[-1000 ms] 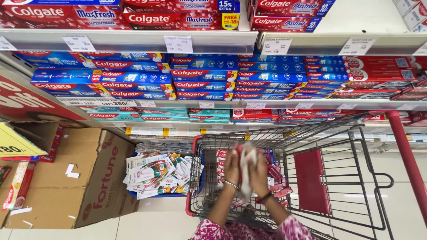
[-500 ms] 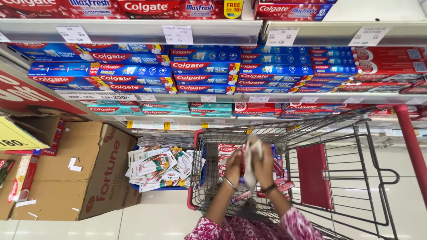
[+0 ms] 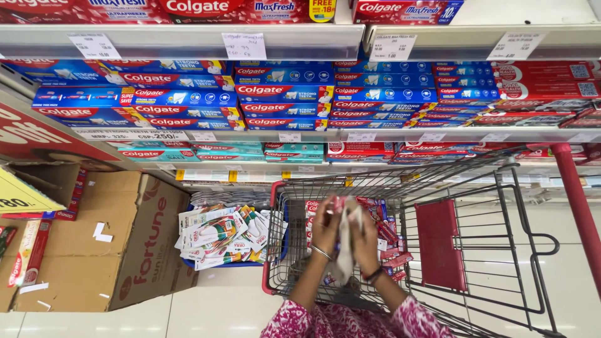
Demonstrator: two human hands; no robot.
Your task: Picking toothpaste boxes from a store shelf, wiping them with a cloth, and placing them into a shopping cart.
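Both my hands are raised together over a wire shopping cart (image 3: 501, 188). My left hand (image 3: 325, 226) and my right hand (image 3: 366, 238) press from either side on a crumpled clear plastic wrapper (image 3: 345, 247) that hangs down between them. A metal bangle sits on my left wrist, a dark band on my right. Inside the cart, beneath and behind my hands, lie several red toothpaste boxes (image 3: 383, 220). My patterned pink sleeves show at the bottom edge.
Shelves (image 3: 188, 40) ahead carry rows of blue and red toothpaste boxes (image 3: 282, 94). A blue bin of small packets (image 3: 225, 235) sits on the floor left of the cart. A large cardboard carton (image 3: 113, 244) stands further left. The cart's red child-seat flap (image 3: 441, 244) is at right.
The view has tilted slightly down and the shelves sit higher in the frame. My hands stay together on the wrapper over the cart, working it a little lower.
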